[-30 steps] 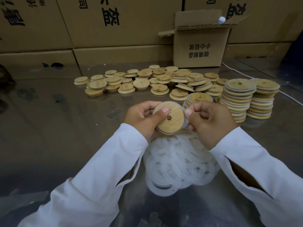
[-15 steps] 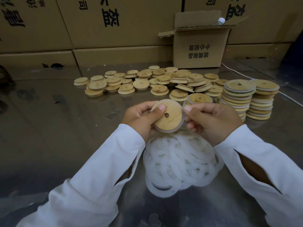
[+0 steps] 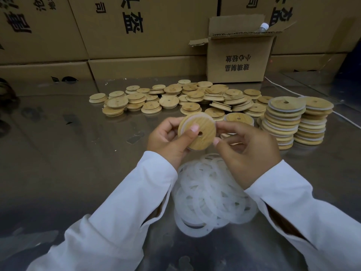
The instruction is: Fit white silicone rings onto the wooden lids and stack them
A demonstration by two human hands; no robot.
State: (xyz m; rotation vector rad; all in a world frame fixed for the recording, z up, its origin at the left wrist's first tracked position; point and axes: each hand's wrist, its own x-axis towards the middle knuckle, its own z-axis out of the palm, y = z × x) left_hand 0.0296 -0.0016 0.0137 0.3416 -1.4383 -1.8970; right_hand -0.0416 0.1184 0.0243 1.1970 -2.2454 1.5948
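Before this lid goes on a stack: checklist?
1. Left hand grip on lid: ok, thumb on face, fingers behind.
2. Right hand at lid's right edge: ok, thumb and forefinger pinch it.
3. Ring seated all round: cannot tell; white shows only at the upper-left rim.
4. Stacks upright, tops free: ok.
5. Ring pile under the hands: ok, plenty there.

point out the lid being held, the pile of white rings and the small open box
held lid (image 3: 206,125), head view, wooden face right of its hole
pile of white rings (image 3: 211,194), head view, middle of the heap
small open box (image 3: 238,61), head view, front wall with print
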